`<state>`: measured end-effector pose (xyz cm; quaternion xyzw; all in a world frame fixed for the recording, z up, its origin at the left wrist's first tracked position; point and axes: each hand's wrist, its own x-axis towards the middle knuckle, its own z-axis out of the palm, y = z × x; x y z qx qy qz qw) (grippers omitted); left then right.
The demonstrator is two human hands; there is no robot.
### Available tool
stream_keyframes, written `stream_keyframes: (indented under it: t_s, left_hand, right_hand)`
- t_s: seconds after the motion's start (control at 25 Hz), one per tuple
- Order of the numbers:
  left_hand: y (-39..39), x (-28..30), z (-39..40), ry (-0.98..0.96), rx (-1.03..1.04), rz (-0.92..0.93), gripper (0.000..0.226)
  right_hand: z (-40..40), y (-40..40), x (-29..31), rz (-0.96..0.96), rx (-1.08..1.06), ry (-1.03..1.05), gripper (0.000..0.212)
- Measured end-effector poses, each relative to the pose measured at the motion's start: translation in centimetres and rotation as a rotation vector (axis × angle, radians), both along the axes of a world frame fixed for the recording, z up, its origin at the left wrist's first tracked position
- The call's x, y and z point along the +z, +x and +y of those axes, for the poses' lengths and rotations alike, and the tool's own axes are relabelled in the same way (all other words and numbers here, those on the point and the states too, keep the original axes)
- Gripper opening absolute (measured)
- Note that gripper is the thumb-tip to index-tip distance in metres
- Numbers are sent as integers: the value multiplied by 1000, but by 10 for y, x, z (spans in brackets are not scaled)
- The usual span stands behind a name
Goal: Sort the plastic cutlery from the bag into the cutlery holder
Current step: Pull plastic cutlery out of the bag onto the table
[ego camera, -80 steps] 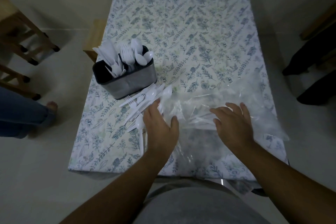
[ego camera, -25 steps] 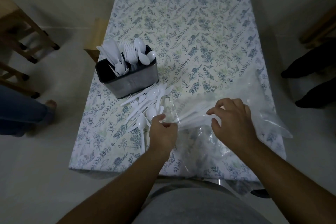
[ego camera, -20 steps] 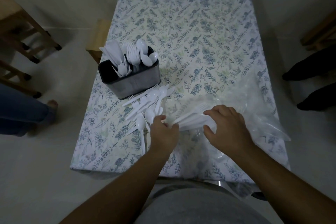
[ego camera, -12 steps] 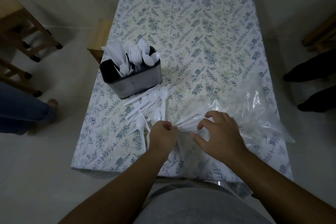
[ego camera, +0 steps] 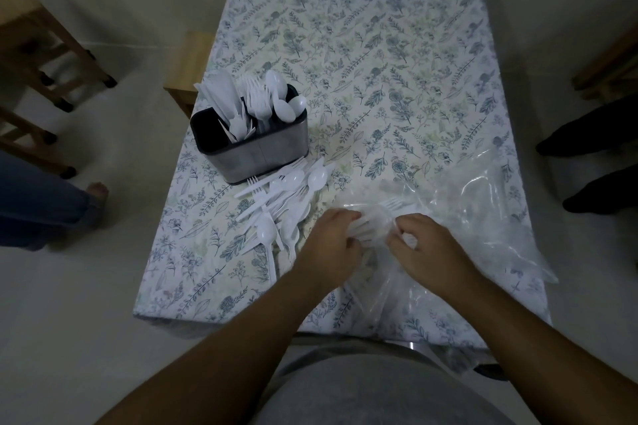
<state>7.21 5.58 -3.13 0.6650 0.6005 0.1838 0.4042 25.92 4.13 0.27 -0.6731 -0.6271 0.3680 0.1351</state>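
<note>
White cutlery point(ego camera: 276, 207), dark grey holder point(ego camera: 262, 152), clear bag point(ego camera: 483, 217), blue-green leaf-print tablecloth point(ego camera: 379, 62).

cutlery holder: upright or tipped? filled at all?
Upright and partly filled. The cutlery holder stands on its base on the tablecloth, with knives, forks and spoons sticking up out of it. Its leftmost compartment looks dark and empty.

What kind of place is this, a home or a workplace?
Probably a home dining area, though I cannot be sure. A table with a floral tablecloth holds a cutlery holder, wooden stools stand on the pale floor, and a barefoot person sits close by.
</note>
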Motion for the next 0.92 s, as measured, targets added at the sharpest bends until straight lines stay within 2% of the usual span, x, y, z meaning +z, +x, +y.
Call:
stream_keyframes:
  t_s: [0.08,0.2,0.32,0.48,0.64,0.8,0.92]
  left_hand:
    - [7,-12,1,69,-124,197,54]
    - [25,-25,8,90,-196,486,72]
    - [38,-31,17,145,-191,693,70]
    - [41,-34,18,226,-313,745,56]
    - [44,-25,20,164,-421,784,46]
    - [39,-8,30,43,-377,522,32]
    - [36,2,34,-89,-346,418,30]
  right_hand:
    - [4,6,4,44,-53,14,28]
    - [8,8,13,146,-119,1,28]
    - [11,9,18,211,-172,-46,30]
    - [8,7,20,220,-216,-13,22]
    - [8,8,15,227,-250,-24,11]
    - [11,10,14,257,-208,-2,16]
    - [14,7,11,299,-146,12,18]
